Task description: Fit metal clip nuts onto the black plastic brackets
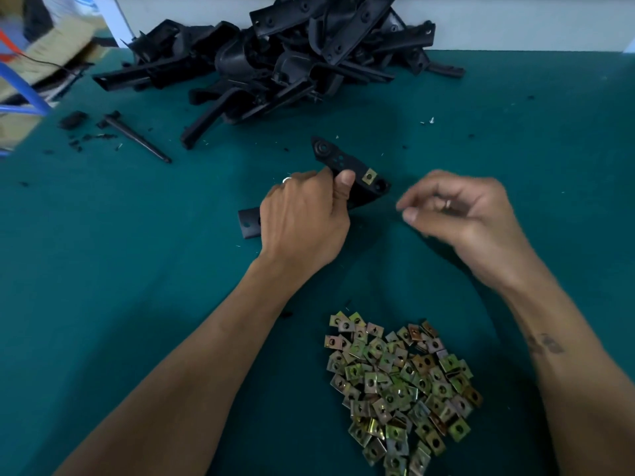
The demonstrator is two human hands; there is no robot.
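We see: left hand (pixel 304 218) grips black bracket (pixel 338 163) | clip nut (pixel 368 175) fitted | right hand (pixel 460 211) loosely curled, empty.

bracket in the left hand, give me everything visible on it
The bracket is a long, flat black piece, plastic by its look, with a round boss and small holes toward its far end. One brass-coloured clip nut already sits near its right end, beside a round hole. The left hand grips its middle, thumb on top; another end pokes out left of the hand. The right hand is apart from it.
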